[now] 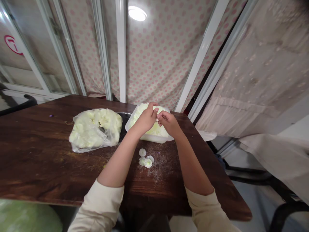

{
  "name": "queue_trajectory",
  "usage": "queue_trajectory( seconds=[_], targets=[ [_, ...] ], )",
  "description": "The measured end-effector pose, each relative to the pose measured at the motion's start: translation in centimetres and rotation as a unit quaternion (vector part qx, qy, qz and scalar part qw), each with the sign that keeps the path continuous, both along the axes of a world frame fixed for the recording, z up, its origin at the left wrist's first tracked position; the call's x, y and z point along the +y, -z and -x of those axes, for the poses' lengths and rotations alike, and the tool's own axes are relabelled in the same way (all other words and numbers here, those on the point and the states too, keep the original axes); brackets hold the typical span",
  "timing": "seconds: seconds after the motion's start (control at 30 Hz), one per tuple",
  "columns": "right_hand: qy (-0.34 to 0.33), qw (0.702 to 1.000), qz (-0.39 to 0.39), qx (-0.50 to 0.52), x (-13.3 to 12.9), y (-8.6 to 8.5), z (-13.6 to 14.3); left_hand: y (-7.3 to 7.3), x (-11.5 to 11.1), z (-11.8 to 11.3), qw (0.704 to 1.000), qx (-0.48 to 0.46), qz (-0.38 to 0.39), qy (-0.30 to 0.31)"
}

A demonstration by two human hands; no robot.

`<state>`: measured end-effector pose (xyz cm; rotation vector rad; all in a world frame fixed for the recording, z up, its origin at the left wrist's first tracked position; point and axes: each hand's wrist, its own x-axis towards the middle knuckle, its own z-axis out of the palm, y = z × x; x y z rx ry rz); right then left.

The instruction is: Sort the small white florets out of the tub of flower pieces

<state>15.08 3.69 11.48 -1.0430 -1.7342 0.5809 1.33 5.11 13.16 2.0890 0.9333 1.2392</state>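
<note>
Over a white plastic tub, my left hand and my right hand meet with their fingertips pinched close together. A small whitish flower piece shows between them, mostly hidden by the fingers. Pale white-yellow flower pieces fill much of the tub behind my hands. Nearer to me, between my forearms, several small white flower pieces with scalloped edges lie on the table, some of them overlapping. Fine white bits are scattered around these.
Left of the tub, a clear plastic bag bulges with pale pieces on the dark wooden table. A dark round tray is partly hidden between bag and tub. Behind stand framed glass panels with a dotted curtain. A green rounded object sits lower left.
</note>
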Motion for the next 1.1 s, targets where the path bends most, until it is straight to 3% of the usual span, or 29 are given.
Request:
queue_trajectory(
  seconds=[0.13,0.37,0.63,1.1],
  targets=[
    [0.022,0.999,-0.026,0.005,0.2,-0.1,-1.0,0.1,-0.1,-0.1,0.996,0.002,0.049,0.077],
    [0.089,0.992,-0.082,-0.019,0.1,-0.5,-1.7,-0.1,0.3,-0.1,0.996,0.027,0.053,0.066],
    [0.082,0.991,-0.092,-0.054,-0.4,-0.7,-1.0,-0.7,0.0,-0.1,0.994,0.105,0.004,-0.040],
    [0.073,0.989,-0.087,-0.090,-0.3,-0.6,-1.2,-0.4,0.3,0.0,0.984,0.157,-0.019,-0.079]
  ],
)
